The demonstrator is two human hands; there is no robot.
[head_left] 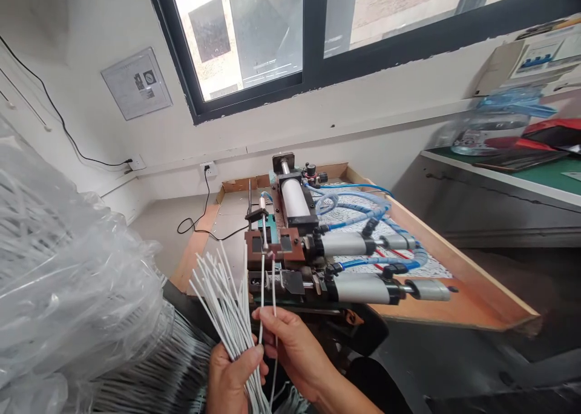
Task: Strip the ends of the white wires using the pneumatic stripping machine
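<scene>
My left hand (233, 371) is wrapped round a thick bundle of light grey wires (227, 299), whose loose ends fan upward. Just right of the bundle, my right hand (288, 341) has its fingers closed on a single grey wire (274, 293). That wire stands nearly upright and its pinkish tip reaches the brown jaw block of a pneumatic machine (297, 244). Another wire (262, 281) runs alongside it up to the same block, close to my left thumb and right fingertips. Which hand grips this second one I cannot tell.
Silver air cylinders (363, 288) and blue hoses (349, 223) fill the machine's wood-edged tray (490, 299). Plastic-wrapped wire bundles (82, 293) are heaped at left. A green-topped shelf (512, 166) at right bears a clear plastic jug (492, 126). A black cord (206, 199) hangs behind.
</scene>
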